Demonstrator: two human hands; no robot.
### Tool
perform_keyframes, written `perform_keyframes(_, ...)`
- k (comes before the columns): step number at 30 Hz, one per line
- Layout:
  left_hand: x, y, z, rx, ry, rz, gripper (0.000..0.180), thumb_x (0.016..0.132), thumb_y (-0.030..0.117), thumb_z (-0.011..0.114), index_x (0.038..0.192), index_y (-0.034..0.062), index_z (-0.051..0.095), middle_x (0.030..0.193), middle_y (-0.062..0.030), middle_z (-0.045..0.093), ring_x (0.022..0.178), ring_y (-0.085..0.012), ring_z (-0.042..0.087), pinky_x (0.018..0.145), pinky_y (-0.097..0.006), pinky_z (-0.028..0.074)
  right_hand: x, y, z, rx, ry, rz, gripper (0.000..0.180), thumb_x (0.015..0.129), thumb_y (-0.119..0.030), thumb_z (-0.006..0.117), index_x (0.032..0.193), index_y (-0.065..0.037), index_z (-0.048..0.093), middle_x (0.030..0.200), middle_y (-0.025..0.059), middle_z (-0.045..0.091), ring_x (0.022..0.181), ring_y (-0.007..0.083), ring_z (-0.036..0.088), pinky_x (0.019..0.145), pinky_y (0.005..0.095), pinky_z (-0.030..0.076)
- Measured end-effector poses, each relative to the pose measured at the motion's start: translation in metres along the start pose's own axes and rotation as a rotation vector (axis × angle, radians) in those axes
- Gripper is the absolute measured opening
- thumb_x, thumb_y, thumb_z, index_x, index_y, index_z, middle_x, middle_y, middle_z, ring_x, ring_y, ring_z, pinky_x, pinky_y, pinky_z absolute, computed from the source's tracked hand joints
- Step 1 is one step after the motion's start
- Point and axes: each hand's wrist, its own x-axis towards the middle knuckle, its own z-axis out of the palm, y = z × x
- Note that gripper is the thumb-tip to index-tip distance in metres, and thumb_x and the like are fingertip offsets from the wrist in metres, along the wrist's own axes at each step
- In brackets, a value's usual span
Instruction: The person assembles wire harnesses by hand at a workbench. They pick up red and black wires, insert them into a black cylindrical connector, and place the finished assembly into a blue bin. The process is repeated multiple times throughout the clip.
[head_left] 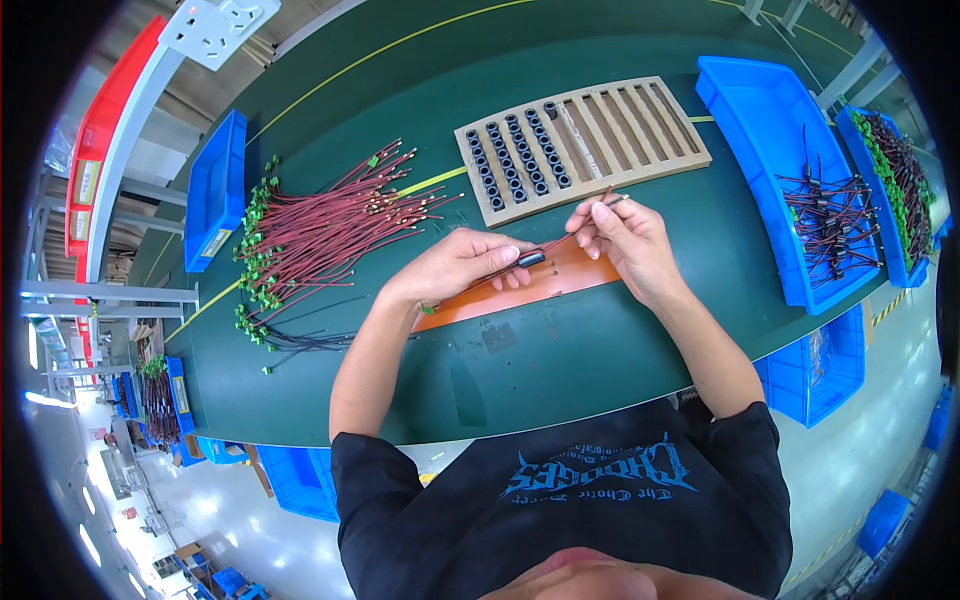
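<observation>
Bright, fairly even white light covers the tabletop (600,360) around the left hand (465,268) and right hand (628,242), with only soft, faint shadows. Glare shines off the floor (262,540), well below and left of the left hand. Far out from both hands, straight edges bow and the corners turn black; small details between them look slightly soft.

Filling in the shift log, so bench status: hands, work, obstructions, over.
Left hand holding black tube. Right hand pinching red wire. Orange sheet beneath, wooden rack just beyond; nothing seen blocking between hands.
</observation>
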Motion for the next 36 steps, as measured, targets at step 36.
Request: perform_keyframes(36,0.029,-0.047,0.049,0.951,0.470,0.674,0.025,0.079,0.002,0.082,0.101,-0.0013,0.070,0.100,-0.0140,0.066,0.086,-0.0314,0.066,0.074,-0.040,0.054,-0.015,0.003,-0.027,-0.616,0.054,-0.133,0.021,0.097,-0.022,0.071,0.110,-0.006,0.072,0.105,0.0082,0.072,0.096,0.0262,0.066,0.094,0.0393,0.049)
